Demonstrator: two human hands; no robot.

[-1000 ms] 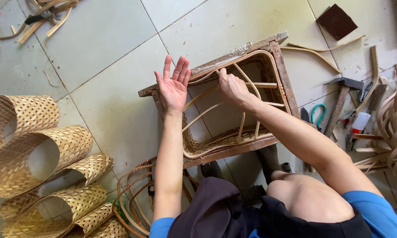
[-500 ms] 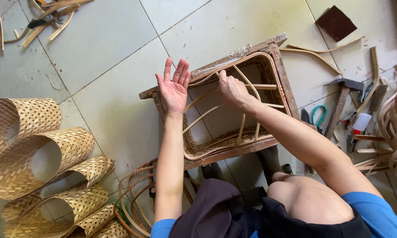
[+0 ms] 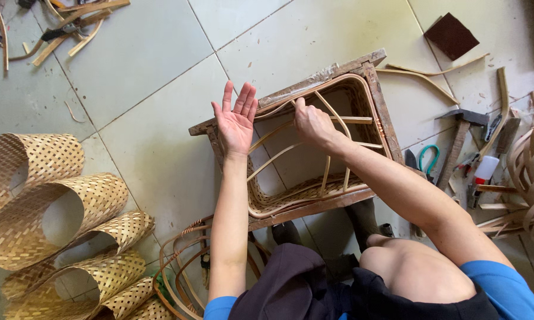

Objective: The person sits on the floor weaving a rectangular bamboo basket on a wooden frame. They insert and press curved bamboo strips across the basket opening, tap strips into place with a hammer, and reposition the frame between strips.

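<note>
Rattan frame (image 3: 314, 160): sits inside a wooden frame (image 3: 381, 101) on the tiled floor (image 3: 148, 77), just in front of the person's knees; woven strip runs along its near and left inner edge.
Change vs earlier: almost none; both hands stay in the same spots on the frames, view only drifts slightly, scraps at top left sit a bit higher in view.
Left hand (image 3: 236, 121): open, palm up toward the camera, fingers (image 3: 244, 98) spread and released, grasping nothing; it hovers over the wooden frame's left corner, contact with the wood cannot be told.
Right hand (image 3: 312, 123): fingers curled and clenched on a thin rattan strand (image 3: 279, 108) at the far rim of the rattan frame, back of hand toward the camera.
In the way: right forearm crosses the middle of the rattan frame and hides part of its ribs; left hand covers the frame's left corner.
Left side: rolls of woven cane sheet (image 3: 47, 201) stand on edge, well apart from the hands.
Near left: bundle of bent rattan hoops (image 3: 181, 266) beside the left elbow.
Right side: hammer (image 3: 461, 133), scissors with teal handles (image 3: 428, 159), small white bottle with red cap (image 3: 484, 172), loose rattan strips.
Top right: dark square pad (image 3: 452, 35) lies alone on the floor.
Top left: pile of rattan scraps (image 3: 71, 26).
</note>
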